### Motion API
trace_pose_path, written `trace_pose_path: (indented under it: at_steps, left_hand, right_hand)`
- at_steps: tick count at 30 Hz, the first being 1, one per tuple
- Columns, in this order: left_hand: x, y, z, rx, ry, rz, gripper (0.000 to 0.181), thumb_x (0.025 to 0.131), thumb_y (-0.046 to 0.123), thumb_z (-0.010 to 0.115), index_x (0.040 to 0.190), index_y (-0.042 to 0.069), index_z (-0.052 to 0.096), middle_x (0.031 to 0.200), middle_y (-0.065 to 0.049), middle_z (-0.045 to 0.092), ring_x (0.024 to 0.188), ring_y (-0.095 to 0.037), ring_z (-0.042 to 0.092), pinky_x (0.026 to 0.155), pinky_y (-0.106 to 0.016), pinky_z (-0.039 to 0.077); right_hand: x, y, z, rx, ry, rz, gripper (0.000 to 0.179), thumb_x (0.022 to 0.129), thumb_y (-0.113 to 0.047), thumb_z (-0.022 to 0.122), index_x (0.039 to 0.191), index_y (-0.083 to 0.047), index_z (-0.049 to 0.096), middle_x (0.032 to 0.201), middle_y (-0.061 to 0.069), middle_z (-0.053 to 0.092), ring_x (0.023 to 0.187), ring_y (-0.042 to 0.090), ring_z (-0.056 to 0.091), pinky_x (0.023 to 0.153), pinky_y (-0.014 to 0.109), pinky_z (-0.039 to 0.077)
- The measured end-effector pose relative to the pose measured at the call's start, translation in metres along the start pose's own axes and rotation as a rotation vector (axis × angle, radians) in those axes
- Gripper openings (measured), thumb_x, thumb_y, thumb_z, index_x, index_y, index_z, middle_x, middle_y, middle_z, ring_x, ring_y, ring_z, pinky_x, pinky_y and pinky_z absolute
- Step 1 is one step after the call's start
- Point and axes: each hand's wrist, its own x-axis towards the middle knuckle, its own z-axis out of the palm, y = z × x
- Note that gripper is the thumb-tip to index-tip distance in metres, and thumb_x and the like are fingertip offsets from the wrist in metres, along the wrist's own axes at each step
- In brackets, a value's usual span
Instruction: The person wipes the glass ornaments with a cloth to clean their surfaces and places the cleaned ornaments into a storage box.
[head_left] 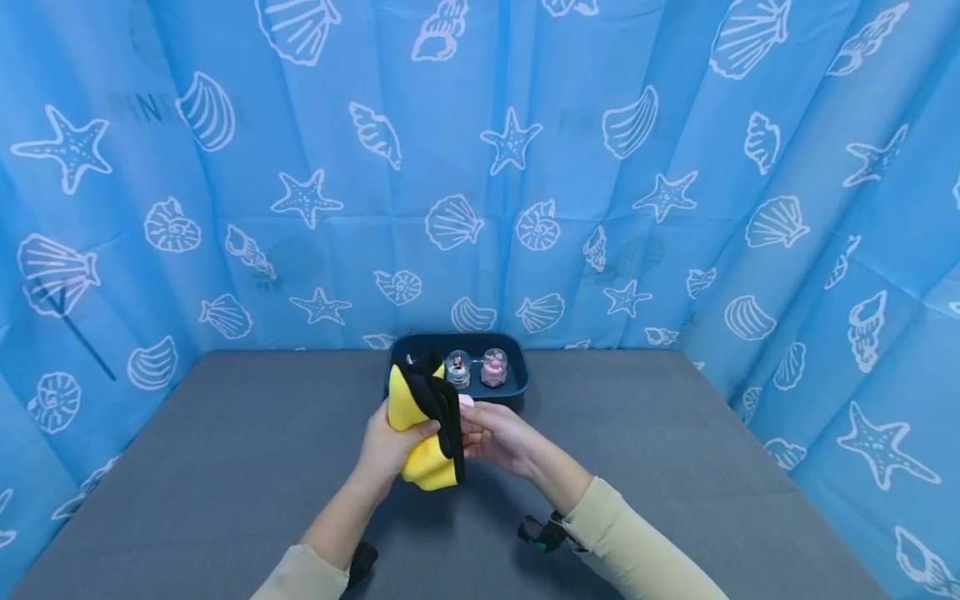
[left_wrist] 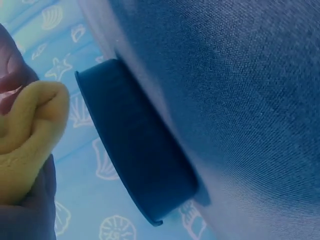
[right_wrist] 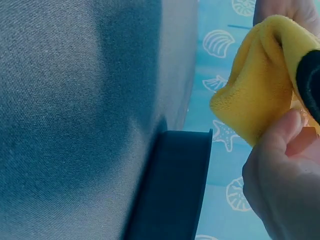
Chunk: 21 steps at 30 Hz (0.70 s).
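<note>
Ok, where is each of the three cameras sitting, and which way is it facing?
Head: looks forward and down at the grey table; left hand and right hand hold a yellow cloth before the dark tray.
Left wrist: sideways past the cloth and the tray; palm shows.
Right wrist: across the table at the tray; fingers on the cloth.
All share the cloth and the tray.

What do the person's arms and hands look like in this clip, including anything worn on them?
Both hands, left hand and right hand, are bare, with no gloves or rings visible. Each forearm has a pale beige long sleeve, the left sleeve pushed up further than the right sleeve. A small black device sits at the left wrist; a black and green one at the right.
</note>
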Motion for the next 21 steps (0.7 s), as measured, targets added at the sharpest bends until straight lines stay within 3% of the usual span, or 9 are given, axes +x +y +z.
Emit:
trace_pose_path:
  at_steps: [5,9,15,18,21]
  left_hand:
    - [0.0,-0.001,-0.003,-0.001,0.032,0.006,0.033,0.086,0.005,0.072,0.114,-0.003,0.056,0.098,-0.012,0.061,0.089,-0.024,0.057,0.08,-0.035,0.048]
    - [0.002,-0.002,-0.006,-0.008,0.038,-0.046,0.033,0.087,0.007,0.071,0.115,-0.003,0.055,0.1,-0.012,0.061,0.089,-0.024,0.059,0.078,-0.035,0.049]
    - [0.006,-0.001,-0.013,-0.237,-0.028,-0.185,0.041,0.094,0.022,0.066,0.12,0.0,0.045,0.101,-0.008,0.057,0.089,-0.018,0.061,0.08,-0.032,0.052]
    - [0.007,0.001,-0.013,-0.339,-0.077,-0.207,0.04,0.096,0.028,0.064,0.119,0.003,0.043,0.099,-0.005,0.057,0.091,-0.016,0.061,0.082,-0.03,0.051]
    - [0.005,0.003,-0.009,-0.354,-0.12,-0.201,0.034,0.097,0.025,0.062,0.116,0.002,0.044,0.096,-0.004,0.056,0.089,-0.016,0.059,0.082,-0.03,0.049]
  right_hand:
    - [0.0,-0.001,-0.001,0.022,0.037,-0.003,0.027,0.103,-0.027,0.049,0.114,-0.003,0.05,0.088,0.0,0.064,0.075,0.013,0.057,0.071,0.024,0.051]
    - [0.0,-0.003,-0.003,0.033,0.088,-0.008,0.032,0.103,-0.032,0.049,0.117,-0.003,0.051,0.089,0.001,0.064,0.075,0.012,0.057,0.07,0.023,0.049]
    - [-0.002,-0.008,-0.006,0.044,0.116,-0.059,0.026,0.102,-0.025,0.05,0.118,-0.004,0.051,0.088,0.0,0.062,0.076,0.012,0.059,0.07,0.024,0.049]
    - [-0.001,-0.008,-0.008,0.016,0.088,-0.093,0.036,0.1,-0.016,0.052,0.131,0.001,0.045,0.093,0.0,0.062,0.079,0.012,0.06,0.07,0.023,0.049]
    - [0.0,-0.005,-0.008,-0.039,0.053,-0.114,0.053,0.097,-0.015,0.056,0.143,0.003,0.035,0.102,0.002,0.061,0.083,0.012,0.061,0.071,0.022,0.049]
